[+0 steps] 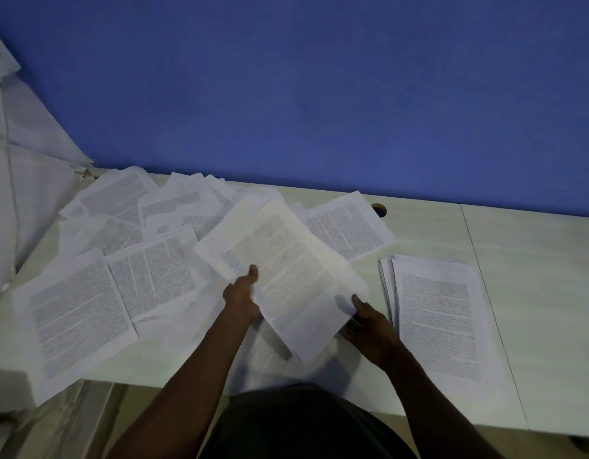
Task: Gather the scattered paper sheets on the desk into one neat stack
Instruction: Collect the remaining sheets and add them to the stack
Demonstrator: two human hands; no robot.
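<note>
Nearest the camera is the person's dark-clothed lap (303, 425), with both bare forearms reaching forward over the pale, light-grained bench (535, 293). The left hand (242, 298) grips the left edge of a small bundle of white printed paper sheets (283, 273), thumb lying on top of the page and fingers hidden beneath it. The right hand (369, 324) holds the same bundle at its lower right corner, thumb on the upper face and fingers curled under. The bundle is lifted off the bench and tilted, its top leaning to the left.

Just to the right of the right hand lies a fairly even stack of printed white sheets (439, 323), flat on the bench, its left edges slightly fanned. To the left and behind the held bundle, loose printed pages (121, 260) lie scattered and overlapping across the bench at many angles; one sheet (349, 225) lies apart behind the bundle, beside a round cable hole (380, 209). A blue wall (319, 94) rises behind the bench, and crumpled white wrapping (18, 160) fills the left edge.
</note>
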